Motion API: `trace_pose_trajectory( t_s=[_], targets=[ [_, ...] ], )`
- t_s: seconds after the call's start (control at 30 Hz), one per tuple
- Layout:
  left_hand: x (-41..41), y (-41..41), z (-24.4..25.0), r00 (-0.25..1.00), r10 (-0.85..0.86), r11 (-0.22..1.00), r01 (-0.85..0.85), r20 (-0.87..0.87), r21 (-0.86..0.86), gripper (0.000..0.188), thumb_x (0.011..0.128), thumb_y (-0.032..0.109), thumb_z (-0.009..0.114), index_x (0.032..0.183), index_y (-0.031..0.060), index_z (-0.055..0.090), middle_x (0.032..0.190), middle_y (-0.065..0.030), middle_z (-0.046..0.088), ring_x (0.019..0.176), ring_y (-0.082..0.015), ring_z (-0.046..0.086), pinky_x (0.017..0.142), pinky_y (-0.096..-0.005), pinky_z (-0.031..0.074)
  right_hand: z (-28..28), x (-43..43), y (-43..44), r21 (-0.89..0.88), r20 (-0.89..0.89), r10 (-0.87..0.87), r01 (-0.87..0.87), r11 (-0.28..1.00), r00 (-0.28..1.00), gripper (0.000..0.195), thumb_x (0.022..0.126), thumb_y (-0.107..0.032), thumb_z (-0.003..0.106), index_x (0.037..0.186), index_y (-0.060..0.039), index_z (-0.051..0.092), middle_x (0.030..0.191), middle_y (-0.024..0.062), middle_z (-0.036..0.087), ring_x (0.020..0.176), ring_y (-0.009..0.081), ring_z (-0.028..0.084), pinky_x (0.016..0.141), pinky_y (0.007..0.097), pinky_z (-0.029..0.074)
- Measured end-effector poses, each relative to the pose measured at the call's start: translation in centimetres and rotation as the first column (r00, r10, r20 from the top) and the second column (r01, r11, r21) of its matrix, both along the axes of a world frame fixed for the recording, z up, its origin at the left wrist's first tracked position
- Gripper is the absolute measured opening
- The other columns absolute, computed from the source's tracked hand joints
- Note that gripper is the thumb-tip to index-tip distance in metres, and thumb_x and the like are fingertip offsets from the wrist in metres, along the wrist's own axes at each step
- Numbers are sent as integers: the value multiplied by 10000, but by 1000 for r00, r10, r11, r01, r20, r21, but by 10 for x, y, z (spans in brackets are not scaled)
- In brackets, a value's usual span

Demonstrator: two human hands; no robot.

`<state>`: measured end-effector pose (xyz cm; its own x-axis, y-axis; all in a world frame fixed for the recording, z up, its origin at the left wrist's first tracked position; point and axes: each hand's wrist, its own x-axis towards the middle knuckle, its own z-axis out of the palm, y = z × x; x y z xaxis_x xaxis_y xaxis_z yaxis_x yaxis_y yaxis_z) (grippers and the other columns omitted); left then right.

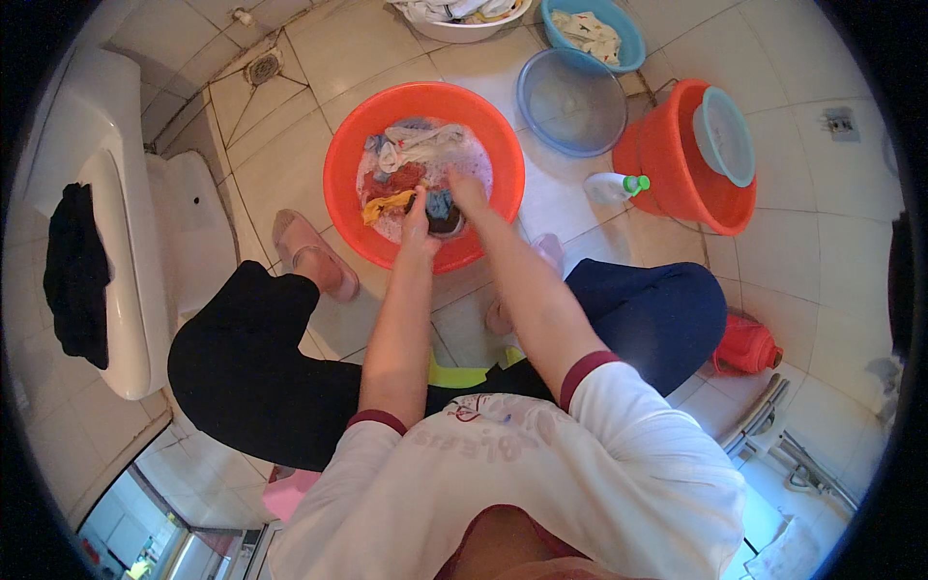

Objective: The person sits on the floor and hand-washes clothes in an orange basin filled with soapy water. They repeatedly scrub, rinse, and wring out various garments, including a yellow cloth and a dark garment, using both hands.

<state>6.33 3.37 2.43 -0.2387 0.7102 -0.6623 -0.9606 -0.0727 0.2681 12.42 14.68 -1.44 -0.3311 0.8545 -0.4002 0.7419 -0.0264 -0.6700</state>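
Observation:
A round orange plastic basin (341, 156) on the floor holds sudsy water and wet clothes. My left hand (420, 230) grips a dark cloth with a blue part (439, 206) near the basin's front side; its fingers are partly hidden. My right hand (466, 194) is just right of this cloth, fingertips over the suds, and its grasp is unclear. A yellow cloth (388, 208) lies left of my hands, below a red cloth (395, 180). Pale wet clothes (428, 141) are bunched toward the basin's far side.
At the back stand a white basin (464, 32) and a blue basin (631, 43), both with clothes. A translucent blue basin (573, 105), a white bottle with green cap (605, 187) and an orange bucket (652, 156) are right. Left, dark cloth (76, 279) hangs on a white ceramic fixture (130, 290).

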Motion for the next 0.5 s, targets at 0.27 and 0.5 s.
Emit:
trace_pose_trajectory(
  t_s=[0.27, 0.5],
  targets=[
    [-12, -37, -68, 921, 329, 765, -389, -208, -513, 905, 749, 123, 723, 1405, 294, 125, 1281, -56, 450, 1026, -253, 541, 925, -463, 385, -12, 23, -23, 245, 423, 661, -780, 576, 620, 633, 829, -533, 514, 1354, -206, 380, 1439, 110, 301, 1332, 340, 237, 1010, 558, 251],
    [7, -25, -127, 876, 432, 763, -481, -212, -433, 720, 858, 137, 566, 1397, 166, 89, 1273, -135, 435, 1069, -266, 516, 827, -404, 488, 2, 5, -25, 43, 656, 554, -757, 652, 514, 745, 806, -483, 573, 1433, -354, 194, 1482, 50, 219, 1345, 358, 184, 1023, 597, 213]
  ],
)
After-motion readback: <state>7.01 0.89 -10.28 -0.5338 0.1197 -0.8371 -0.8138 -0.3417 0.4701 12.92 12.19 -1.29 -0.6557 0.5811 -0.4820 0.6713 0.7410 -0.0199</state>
